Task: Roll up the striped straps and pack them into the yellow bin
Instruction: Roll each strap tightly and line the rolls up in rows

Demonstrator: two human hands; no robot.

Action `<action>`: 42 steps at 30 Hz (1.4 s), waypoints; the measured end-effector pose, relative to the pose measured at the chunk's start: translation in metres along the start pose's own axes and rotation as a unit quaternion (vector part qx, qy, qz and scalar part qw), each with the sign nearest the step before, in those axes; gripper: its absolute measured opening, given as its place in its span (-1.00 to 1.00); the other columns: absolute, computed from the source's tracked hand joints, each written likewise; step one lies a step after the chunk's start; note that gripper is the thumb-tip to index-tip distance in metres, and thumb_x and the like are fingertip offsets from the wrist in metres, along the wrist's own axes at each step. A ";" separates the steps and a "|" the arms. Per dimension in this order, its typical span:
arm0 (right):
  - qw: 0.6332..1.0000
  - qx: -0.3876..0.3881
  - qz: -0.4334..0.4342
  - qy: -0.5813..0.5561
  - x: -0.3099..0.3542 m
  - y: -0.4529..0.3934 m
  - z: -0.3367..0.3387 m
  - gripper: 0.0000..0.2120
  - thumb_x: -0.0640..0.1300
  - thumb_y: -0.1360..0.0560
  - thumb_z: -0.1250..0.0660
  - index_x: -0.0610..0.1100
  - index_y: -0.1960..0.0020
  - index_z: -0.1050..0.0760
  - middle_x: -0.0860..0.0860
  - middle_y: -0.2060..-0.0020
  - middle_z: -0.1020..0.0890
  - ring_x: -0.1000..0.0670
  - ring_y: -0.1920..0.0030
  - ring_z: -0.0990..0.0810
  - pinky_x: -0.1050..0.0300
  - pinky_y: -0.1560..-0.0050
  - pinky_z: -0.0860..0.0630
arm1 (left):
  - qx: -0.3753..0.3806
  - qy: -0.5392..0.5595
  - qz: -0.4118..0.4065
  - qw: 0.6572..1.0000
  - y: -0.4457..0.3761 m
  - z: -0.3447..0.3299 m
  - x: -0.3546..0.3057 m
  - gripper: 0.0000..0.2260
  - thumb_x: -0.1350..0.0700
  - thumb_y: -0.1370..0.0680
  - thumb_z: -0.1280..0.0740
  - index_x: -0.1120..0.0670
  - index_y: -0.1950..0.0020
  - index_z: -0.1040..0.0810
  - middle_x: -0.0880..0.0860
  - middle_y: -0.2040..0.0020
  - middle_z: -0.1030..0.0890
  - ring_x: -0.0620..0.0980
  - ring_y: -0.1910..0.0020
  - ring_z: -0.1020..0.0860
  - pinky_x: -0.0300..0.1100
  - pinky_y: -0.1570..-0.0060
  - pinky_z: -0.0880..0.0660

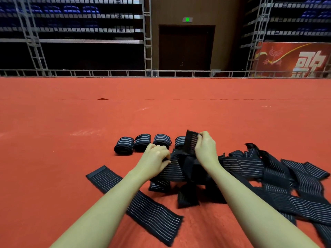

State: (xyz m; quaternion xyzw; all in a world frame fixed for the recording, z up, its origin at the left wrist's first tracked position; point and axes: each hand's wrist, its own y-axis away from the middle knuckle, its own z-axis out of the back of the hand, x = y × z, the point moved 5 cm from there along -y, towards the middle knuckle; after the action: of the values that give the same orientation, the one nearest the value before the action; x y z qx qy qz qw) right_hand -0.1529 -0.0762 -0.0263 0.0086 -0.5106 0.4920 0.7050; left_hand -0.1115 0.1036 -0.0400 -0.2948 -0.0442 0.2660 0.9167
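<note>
Striped straps (265, 169) lay in a loose tangled heap on the red floor (71, 108), spread from the centre of the frame out to the lower right. One more strap (136, 203) lay flat and apart, running diagonally across the lower left. Four finished rolls (143, 144) stood in a row just above my hands, the rightmost partly hidden behind the strap end I was holding. Yellow bin: not in view, so nothing was packed as far as I could see.

My right hand (206, 149) was pinching the free end (191, 142) of one strap between thumb and fingers, lifted upright above the heap. My left hand (154, 158) had its fingers curled onto the same dark bundle (172, 169) at centre; whether it truly gripped the fabric or only pressed on it, I could not tell for certain.

Judged step: separating one strap from the heap and starting its roll.

Notes for doing it well:
- Draw the strap fully clear of its neighbours first; several overlap it, and a snag would drag the heap along.
- Start the first turn tight and square to the edges, otherwise the roll cones.
- Keep tension with one hand while the other turns.
- Close the rough-looking end tab (97, 173) down last, assuming it is a fastener.
</note>
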 end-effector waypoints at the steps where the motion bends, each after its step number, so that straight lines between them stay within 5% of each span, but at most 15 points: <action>1: 0.999 -0.023 -0.011 -0.030 0.002 0.001 0.007 -0.81 -0.18 -0.64 -0.07 -0.26 -0.02 -0.40 -0.12 0.22 -0.53 -0.18 0.20 -0.50 0.00 0.21 -0.37 | 0.003 -0.012 0.010 1.000 0.000 -0.001 0.000 -0.90 0.12 -0.45 -0.43 0.13 0.15 -0.58 0.03 0.17 -0.56 0.09 0.12 -0.54 -0.15 -0.01 -0.22; 5: 0.987 -0.081 0.013 -0.135 0.021 -0.001 0.026 -0.83 -0.22 -0.64 -0.09 -0.26 -0.08 -0.42 0.01 0.33 -0.45 0.04 0.36 -0.39 0.11 0.34 -0.22 | -0.008 -0.053 0.105 0.993 -0.008 -0.002 0.003 -0.81 0.03 -0.56 -0.29 0.08 -0.09 -0.59 0.00 -0.07 -0.54 0.05 -0.13 -0.42 -0.13 -0.09 -0.20; 10: 0.973 -0.050 0.099 -0.203 0.047 -0.012 0.032 -0.87 -0.20 -0.61 -0.17 -0.14 0.00 -0.49 -0.01 0.18 -0.58 0.02 0.14 -0.52 0.06 0.08 -0.45 | -0.069 0.165 0.179 0.968 -0.033 0.023 -0.013 -0.61 -0.06 -0.58 -0.24 0.05 -0.37 -0.40 -0.01 -0.22 -0.47 0.01 -0.23 -0.33 -0.14 -0.21 -0.18; 13: 0.964 -0.031 0.124 -0.232 0.062 -0.014 0.035 -0.87 -0.21 -0.60 -0.20 -0.12 0.03 -0.52 0.02 0.17 -0.62 0.05 0.12 -0.56 0.12 0.05 -0.47 | -0.095 0.303 0.173 0.933 -0.051 0.047 -0.027 -0.49 -0.06 -0.56 -0.29 -0.01 -0.47 -0.22 -0.08 -0.17 -0.48 -0.05 -0.10 -0.41 -0.17 -0.14 -0.36; 16: 0.954 -0.007 0.124 -0.271 0.074 -0.016 0.039 -0.88 -0.23 -0.60 -0.23 -0.16 -0.01 -0.56 -0.03 0.11 -0.64 0.07 0.08 -0.57 0.18 0.02 -0.48 | -0.123 0.399 0.186 0.890 -0.063 0.069 -0.029 -0.37 0.11 -0.55 -0.33 -0.02 -0.52 -0.07 -0.08 -0.08 -0.46 -0.12 0.23 -0.42 -0.42 0.19 -0.40; 18: 0.951 0.003 0.129 -0.282 0.082 -0.017 0.043 -0.88 -0.21 -0.58 -0.25 -0.13 -0.01 -0.57 -0.06 0.07 -0.64 0.06 0.06 -0.58 0.15 0.00 -0.49 | -0.126 0.405 0.184 0.887 -0.068 0.081 -0.025 -0.42 0.17 -0.53 -0.36 -0.04 -0.48 -0.18 -0.05 0.02 -0.46 -0.12 0.32 -0.39 -0.39 0.27 -0.38; 20: 0.952 -0.003 0.147 -0.269 0.090 -0.016 0.048 -0.90 -0.19 -0.56 -0.27 -0.09 0.00 -0.56 -0.06 0.08 -0.63 0.01 0.05 -0.59 0.07 -0.01 -0.51 | -0.125 0.362 0.175 0.907 -0.072 0.092 -0.022 -0.69 0.20 -0.52 -0.36 -0.02 -0.23 -0.47 -0.03 0.10 -0.50 -0.05 0.25 -0.42 -0.28 0.27 -0.36; 23: 0.955 0.030 0.150 -0.254 0.099 -0.006 0.051 -0.82 -0.19 -0.50 -0.39 -0.09 -0.08 -0.47 0.02 0.04 -0.59 0.13 0.06 -0.55 0.22 0.01 -0.48 | -0.143 0.339 0.192 0.910 -0.072 0.108 -0.020 -0.95 0.22 -0.54 -0.33 0.09 0.10 -0.55 0.02 0.29 -0.51 -0.06 0.38 -0.46 -0.26 0.38 -0.34; 26: 0.961 0.151 0.126 -0.196 0.094 0.005 0.034 -0.53 -0.18 -0.41 -0.49 -0.07 -0.22 -0.35 0.05 -0.10 -0.54 0.14 -0.08 -0.51 0.26 -0.09 -0.46 | -0.201 0.388 0.208 0.875 -0.066 0.134 -0.018 -0.93 0.25 -0.56 -0.29 0.16 0.10 -0.54 0.01 0.42 -0.48 -0.21 0.55 -0.41 -0.37 0.49 -0.33; 30: 0.957 0.254 0.095 -0.107 0.069 0.019 0.004 -0.71 -0.18 -0.43 -0.41 -0.06 -0.15 -0.53 -0.02 -0.02 -0.66 -0.02 -0.07 -0.62 -0.06 -0.14 -0.53 | -0.232 0.389 0.205 0.868 -0.059 0.161 -0.011 -0.93 0.27 -0.56 -0.26 0.15 0.04 -0.53 0.02 0.31 -0.51 -0.09 0.42 -0.45 -0.22 0.38 -0.44; 35: 0.969 0.202 0.093 -0.112 0.071 0.030 -0.006 -0.87 -0.28 -0.45 -0.32 -0.08 0.08 -0.58 -0.07 0.12 -0.68 -0.12 0.04 -0.64 -0.15 -0.01 -0.57 | -0.244 0.402 0.227 0.853 -0.040 0.171 -0.002 -0.84 0.18 -0.51 -0.17 0.22 0.09 -0.51 0.16 0.24 -0.53 0.06 0.32 -0.50 0.00 0.23 -0.51; 39: 0.965 0.204 0.136 -0.091 0.088 0.036 -0.001 -0.87 -0.13 -0.32 -0.27 -0.07 0.17 -0.57 -0.02 0.30 -0.63 0.00 0.29 -0.55 0.07 0.25 -0.47 | -0.173 0.418 0.285 0.845 -0.021 0.166 0.014 -0.54 -0.15 -0.51 -0.12 0.23 0.25 -0.50 0.14 0.39 -0.50 0.04 0.41 -0.45 -0.17 0.34 -0.40; 42: 0.969 0.173 0.174 0.020 0.087 0.043 0.006 -0.83 0.00 -0.25 -0.21 -0.10 0.34 -0.34 -0.01 0.48 -0.43 -0.02 0.40 -0.38 0.08 0.37 -0.29 | -0.112 0.357 0.309 0.875 -0.008 0.163 0.023 -0.66 0.03 -0.57 -0.23 0.18 0.34 -0.40 0.08 0.48 -0.39 0.01 0.50 -0.32 -0.17 0.42 -0.25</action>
State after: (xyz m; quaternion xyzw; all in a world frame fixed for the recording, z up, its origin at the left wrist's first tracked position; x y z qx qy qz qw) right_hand -0.1882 0.0029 0.0192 0.0316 -0.3971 0.6878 0.6069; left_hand -0.1267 0.1946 0.0967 -0.4688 0.3500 0.4052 0.7025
